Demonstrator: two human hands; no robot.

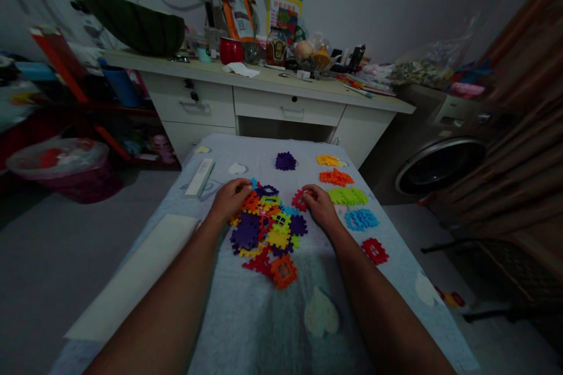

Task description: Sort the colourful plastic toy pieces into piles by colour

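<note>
A mixed pile of notched plastic building tiles lies in the middle of the cloth-covered table, with a purple tile, a yellow tile and an orange window tile among them. My left hand is at the pile's far left edge, fingers curled together by a small blue tile; what they grip is hidden. On the other side, my right hand pinches a red tile. Sorted groups stand apart: purple, yellow, orange, lime green, blue and red.
A narrow white box and a long pale board lie on the table's left side. Beyond stands a white desk crowded with jars and a watermelon piece. A washing machine is right, a pink bin left.
</note>
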